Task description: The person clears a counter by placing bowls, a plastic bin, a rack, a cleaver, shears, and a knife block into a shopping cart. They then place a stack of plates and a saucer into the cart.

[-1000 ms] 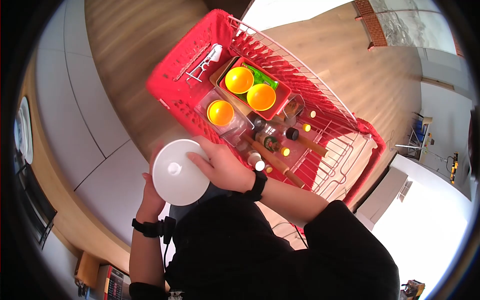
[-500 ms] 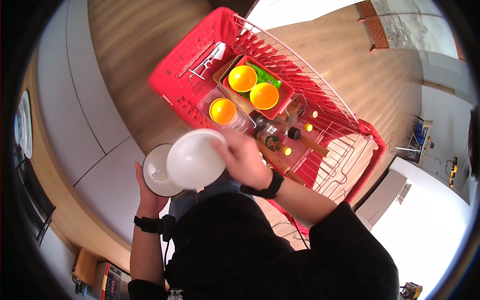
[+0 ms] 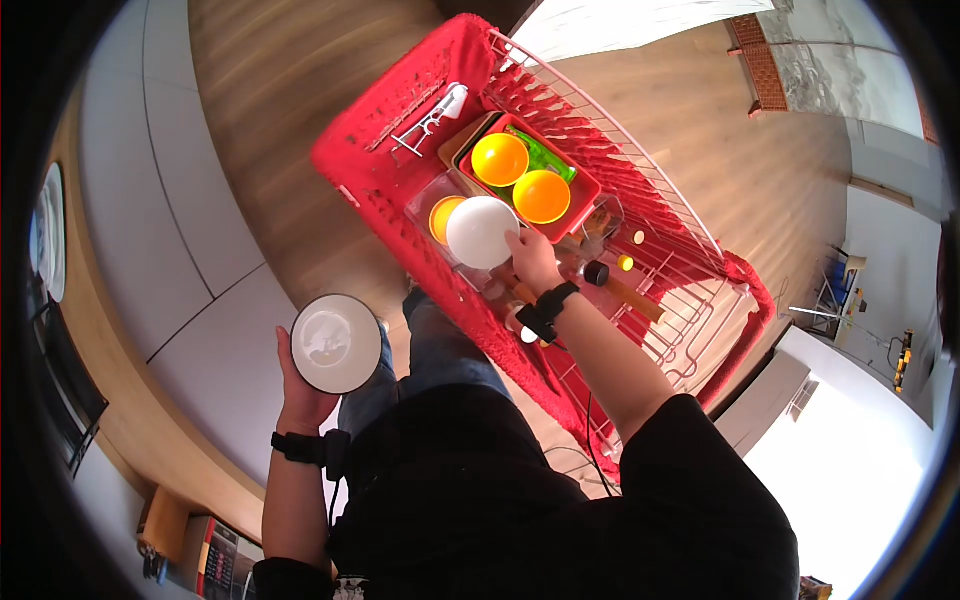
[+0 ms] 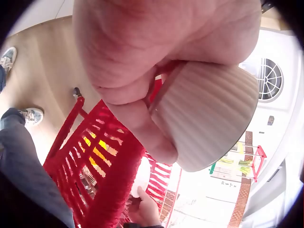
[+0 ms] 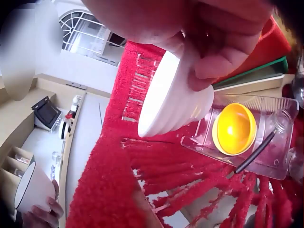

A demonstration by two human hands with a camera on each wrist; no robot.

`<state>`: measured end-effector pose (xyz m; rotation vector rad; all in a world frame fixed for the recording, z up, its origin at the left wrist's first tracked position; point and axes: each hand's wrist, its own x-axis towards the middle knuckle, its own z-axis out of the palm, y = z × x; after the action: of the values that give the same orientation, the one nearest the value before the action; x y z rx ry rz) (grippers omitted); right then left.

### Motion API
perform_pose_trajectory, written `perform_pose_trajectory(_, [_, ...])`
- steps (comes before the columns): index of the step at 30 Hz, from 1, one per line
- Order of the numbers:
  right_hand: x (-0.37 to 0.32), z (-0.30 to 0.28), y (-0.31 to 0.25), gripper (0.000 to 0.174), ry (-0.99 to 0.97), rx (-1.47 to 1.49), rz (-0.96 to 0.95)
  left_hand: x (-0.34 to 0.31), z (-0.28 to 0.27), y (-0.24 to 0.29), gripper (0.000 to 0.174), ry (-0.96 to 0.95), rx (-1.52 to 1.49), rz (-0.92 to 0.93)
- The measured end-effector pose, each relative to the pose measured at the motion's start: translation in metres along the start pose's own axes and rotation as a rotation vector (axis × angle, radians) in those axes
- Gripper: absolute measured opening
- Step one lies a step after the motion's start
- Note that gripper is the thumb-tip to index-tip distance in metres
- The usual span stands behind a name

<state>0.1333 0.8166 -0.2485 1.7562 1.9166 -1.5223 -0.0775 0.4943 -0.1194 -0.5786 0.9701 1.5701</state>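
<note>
right hand (image 3: 537, 262) pinches white bowl (image 3: 482, 232) above red cart (image 3: 365, 165), near yellow bowl (image 5: 233, 130); left hand (image 3: 308, 402), farther off, grips dark-rimmed bowl (image 3: 338, 345).

the red cart wall (image 3: 368, 212) bars low passage between the white bowls (image 3: 482, 232).

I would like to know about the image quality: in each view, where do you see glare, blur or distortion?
Head view: the wide lens bends the seams of the white panels, and a glint shows inside the dark-rimmed bowl; left wrist view: the white wall is almost washed out; right wrist view: the other bowl is overexposed inside, and a pale smear blurs the upper left.
</note>
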Motion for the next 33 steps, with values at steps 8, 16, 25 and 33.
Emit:
perform_pose_trajectory(8, [0.038,0.040,0.035,0.033,0.021,-0.303,-0.046,0.003,0.002,-0.003,0.081,0.018,-0.020,-0.022])
perform_pose_trajectory(16, [0.077,0.102,0.035,0.053,0.148,-0.253,0.100,0.000,-0.005,-0.008,0.083,0.028,0.038,-0.074])
perform_pose_trajectory(25, [0.073,0.100,0.032,0.049,0.125,-0.261,0.086,0.003,-0.008,-0.012,0.083,0.038,0.026,-0.077])
perform_pose_trajectory(33, [0.100,0.124,0.071,0.034,-0.038,-0.098,-0.001,0.001,-0.005,-0.014,0.081,0.038,0.035,-0.087])
